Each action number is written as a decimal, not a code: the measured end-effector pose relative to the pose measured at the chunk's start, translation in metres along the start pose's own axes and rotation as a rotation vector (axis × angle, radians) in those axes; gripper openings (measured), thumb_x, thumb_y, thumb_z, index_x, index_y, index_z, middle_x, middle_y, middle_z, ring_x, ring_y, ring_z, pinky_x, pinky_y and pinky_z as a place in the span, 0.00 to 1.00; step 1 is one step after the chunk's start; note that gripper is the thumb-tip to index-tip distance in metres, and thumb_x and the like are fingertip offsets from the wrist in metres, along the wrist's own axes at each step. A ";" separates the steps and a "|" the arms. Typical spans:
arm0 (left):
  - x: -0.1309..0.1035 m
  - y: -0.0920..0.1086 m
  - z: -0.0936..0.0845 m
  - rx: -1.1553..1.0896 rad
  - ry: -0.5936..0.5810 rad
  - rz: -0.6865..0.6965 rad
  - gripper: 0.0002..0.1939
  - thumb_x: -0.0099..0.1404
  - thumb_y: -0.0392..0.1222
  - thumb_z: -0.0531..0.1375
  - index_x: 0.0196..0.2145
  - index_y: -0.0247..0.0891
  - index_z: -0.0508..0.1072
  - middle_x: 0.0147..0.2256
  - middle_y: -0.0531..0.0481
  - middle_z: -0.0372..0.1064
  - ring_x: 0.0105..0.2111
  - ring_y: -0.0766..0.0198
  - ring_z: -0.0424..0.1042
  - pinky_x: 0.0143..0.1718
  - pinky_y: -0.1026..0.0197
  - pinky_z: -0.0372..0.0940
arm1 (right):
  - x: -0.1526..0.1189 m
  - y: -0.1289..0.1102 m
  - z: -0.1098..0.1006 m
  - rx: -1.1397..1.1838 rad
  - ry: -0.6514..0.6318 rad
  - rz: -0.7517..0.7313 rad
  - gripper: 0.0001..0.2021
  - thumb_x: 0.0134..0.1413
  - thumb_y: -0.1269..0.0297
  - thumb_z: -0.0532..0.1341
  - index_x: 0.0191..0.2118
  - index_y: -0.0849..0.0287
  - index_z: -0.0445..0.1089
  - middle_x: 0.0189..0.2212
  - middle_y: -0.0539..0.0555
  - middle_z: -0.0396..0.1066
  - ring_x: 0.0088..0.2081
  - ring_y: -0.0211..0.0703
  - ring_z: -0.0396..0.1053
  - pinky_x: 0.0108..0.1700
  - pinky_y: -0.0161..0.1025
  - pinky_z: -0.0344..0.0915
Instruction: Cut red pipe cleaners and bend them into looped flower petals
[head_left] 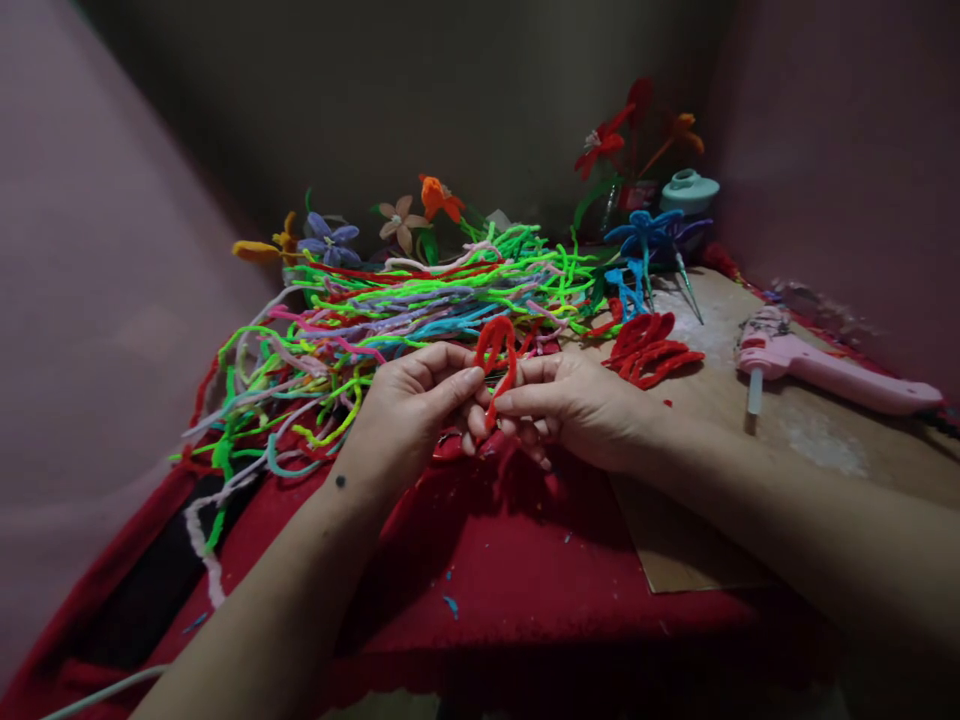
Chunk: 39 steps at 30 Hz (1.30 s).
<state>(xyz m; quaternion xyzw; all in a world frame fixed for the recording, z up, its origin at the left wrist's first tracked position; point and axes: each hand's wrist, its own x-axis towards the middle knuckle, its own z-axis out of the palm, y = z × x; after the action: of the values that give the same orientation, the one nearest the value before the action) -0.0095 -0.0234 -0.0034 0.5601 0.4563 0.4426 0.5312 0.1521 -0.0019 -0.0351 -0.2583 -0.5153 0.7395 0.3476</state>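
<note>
A red fuzzy stem (498,345), bent into a narrow loop, stands upright between my two hands. My left hand (424,400) pinches its left side with thumb and forefinger. On the right side, my right hand (574,405) pinches the same piece near its lower end. Several bent red pieces (652,350) lie just beyond my right hand. Behind both hands spreads a large pile of fuzzy stems (420,300) in green, pink, purple, blue and red.
A pink glue gun (840,375) rests on a brown board (697,540) at the right. Finished fuzzy flowers, among them a blue one (645,232) and an orange one (440,198), stand at the back near a teal container (690,192). Red cloth (525,580) covers the table.
</note>
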 end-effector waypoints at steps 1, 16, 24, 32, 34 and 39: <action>0.000 0.000 0.000 0.012 0.002 0.002 0.05 0.58 0.37 0.61 0.31 0.34 0.68 0.21 0.53 0.69 0.16 0.69 0.67 0.16 0.68 0.64 | -0.001 -0.002 0.001 -0.018 0.052 -0.047 0.04 0.45 0.68 0.62 0.26 0.63 0.67 0.20 0.49 0.68 0.15 0.30 0.60 0.16 0.29 0.57; -0.010 0.001 0.019 0.163 0.037 0.078 0.04 0.60 0.35 0.57 0.35 0.33 0.66 0.22 0.55 0.68 0.15 0.68 0.68 0.15 0.68 0.64 | -0.004 -0.002 0.004 -0.641 0.489 -0.623 0.03 0.50 0.72 0.58 0.28 0.62 0.67 0.23 0.48 0.66 0.25 0.32 0.61 0.27 0.32 0.58; -0.010 -0.001 0.019 0.157 0.030 0.089 0.09 0.60 0.35 0.57 0.39 0.33 0.67 0.22 0.54 0.68 0.15 0.65 0.69 0.14 0.64 0.67 | -0.005 -0.002 0.008 -0.515 0.367 -0.438 0.04 0.49 0.72 0.58 0.26 0.63 0.68 0.21 0.48 0.66 0.23 0.32 0.61 0.26 0.31 0.57; -0.011 0.003 0.020 0.134 0.086 0.047 0.08 0.58 0.35 0.59 0.37 0.34 0.69 0.20 0.53 0.70 0.16 0.66 0.69 0.16 0.65 0.67 | -0.008 -0.014 0.008 -0.342 0.344 -0.292 0.13 0.53 0.60 0.58 0.23 0.62 0.66 0.18 0.49 0.65 0.19 0.32 0.59 0.21 0.32 0.55; -0.011 0.002 0.020 0.125 0.087 0.050 0.08 0.58 0.35 0.58 0.37 0.34 0.69 0.20 0.54 0.69 0.16 0.64 0.70 0.15 0.65 0.67 | -0.007 -0.013 0.007 -0.359 0.331 -0.295 0.15 0.53 0.60 0.59 0.20 0.62 0.64 0.17 0.48 0.63 0.18 0.31 0.58 0.21 0.31 0.54; -0.009 0.001 0.019 0.049 0.062 0.052 0.08 0.57 0.36 0.59 0.37 0.34 0.70 0.22 0.52 0.69 0.17 0.62 0.72 0.14 0.64 0.67 | -0.006 -0.012 0.006 -0.331 0.330 -0.312 0.16 0.53 0.60 0.60 0.19 0.62 0.63 0.15 0.47 0.62 0.18 0.30 0.58 0.21 0.31 0.53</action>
<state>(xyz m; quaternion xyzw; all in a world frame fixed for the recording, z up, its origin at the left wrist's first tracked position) 0.0075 -0.0364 -0.0038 0.5706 0.4687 0.4619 0.4913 0.1547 -0.0074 -0.0220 -0.3460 -0.5991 0.5308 0.4895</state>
